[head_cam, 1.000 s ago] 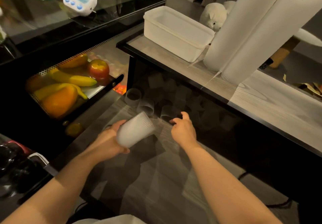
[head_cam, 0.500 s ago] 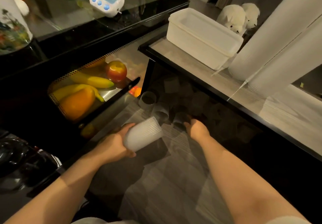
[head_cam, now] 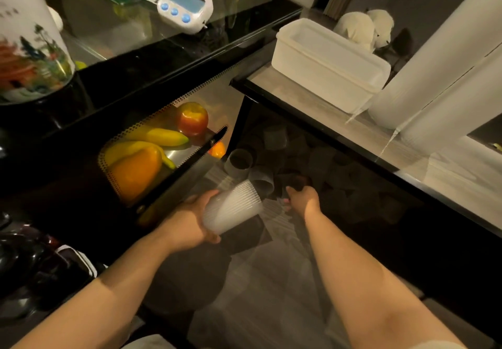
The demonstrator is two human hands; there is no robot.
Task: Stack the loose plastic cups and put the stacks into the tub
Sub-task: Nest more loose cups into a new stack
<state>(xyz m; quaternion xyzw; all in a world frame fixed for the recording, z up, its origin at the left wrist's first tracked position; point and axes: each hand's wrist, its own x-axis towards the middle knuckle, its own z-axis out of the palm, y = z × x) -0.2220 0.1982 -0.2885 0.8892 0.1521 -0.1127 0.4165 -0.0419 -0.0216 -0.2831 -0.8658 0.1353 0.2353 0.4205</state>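
**Cups under the shelf, tub up top**

Left of the tub (head_cam: 326, 66) sits one white timer (head_cam: 186, 7); below it, two bananas (head_cam: 160, 136), an apple (head_cam: 193, 119). The left hand (head_cam: 187, 223) wraps a tilted stack of cups (head_cam: 233, 210). Right hand (head_cam: 301, 199) reaches among loose cups (head_cam: 240, 159) beneath the tub's shelf (head_cam: 312, 120); its fingers are hidden, grip unclear. Two white rolls (head_cam: 434, 76) stand right of the tub.

dim warm light | deep shadow under shelf (head_cam: 339, 109) | glare on glass top (head_cam: 114, 30) | wide-angle edge bending | slight blur
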